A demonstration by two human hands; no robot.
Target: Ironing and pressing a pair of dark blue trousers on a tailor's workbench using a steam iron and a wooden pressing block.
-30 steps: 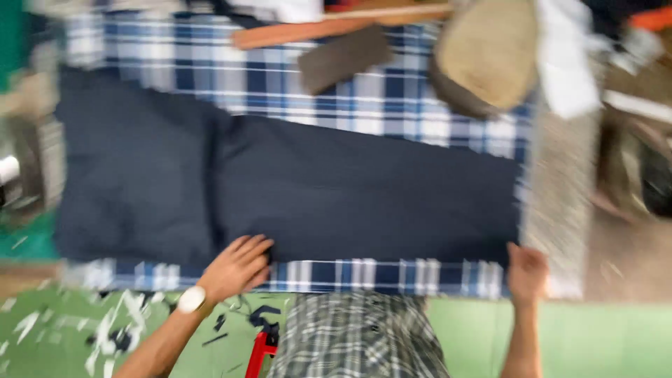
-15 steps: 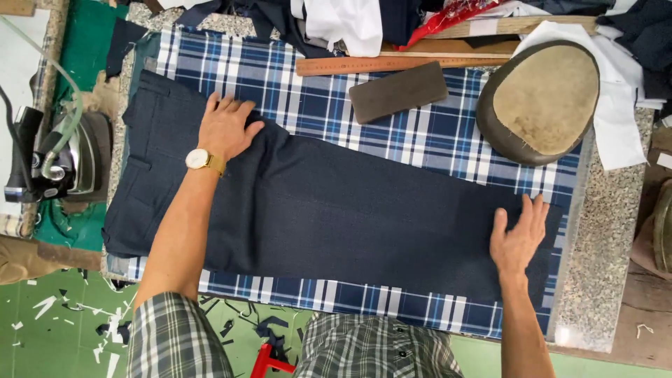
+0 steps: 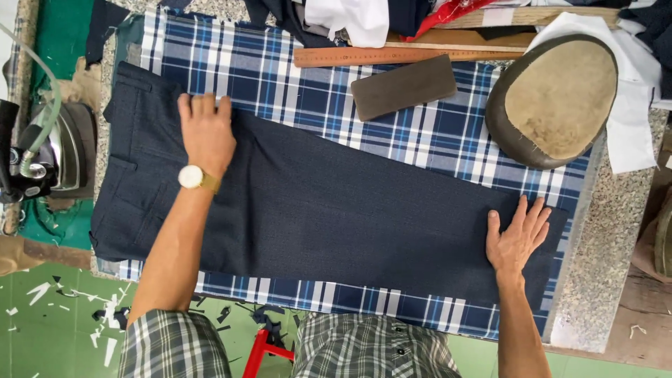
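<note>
Both grips open, nothing clasped: left hand (image 3: 206,136) pressed flat, palm down, fingers together, on the upper part of the dark navy trousers (image 3: 315,203) near the waist end; white-faced wristwatch (image 3: 190,176) on that wrist. Right hand (image 3: 516,236) likewise flat, fingers spread, resting on the leg end of the same garment, close to the hem. Hands well apart, one toward each end of the cloth.

Nearest the wearer: checked shorts (image 3: 371,350) at bottom edge, red-handled tool (image 3: 264,350) between the legs, pale scraps (image 3: 63,315) scattered over green floor (image 3: 49,336).

Trousers laid out lengthwise, folded flat, on blue-and-white plaid cover (image 3: 280,77) spread across the desk (image 3: 616,231), speckled stone surface exposed at right edge. Waist end to the left, pocket seam visible; leg end to the right, reaching almost to the cover's edge.

Left of the garment: steam iron (image 3: 49,161) with hose, standing off the cover, apart from the cloth.

Beyond the trousers, on the plaid: dark rectangular block (image 3: 404,86), tilted, just apart from the garment. To its right, large oval pressing cushion (image 3: 556,98), tan face with dark rim, overlapping the cover's corner.

Farthest: wooden ruler (image 3: 413,54) lying along the cover's back edge, then heap of white, dark and red fabrics (image 3: 364,17) against the top of view.
</note>
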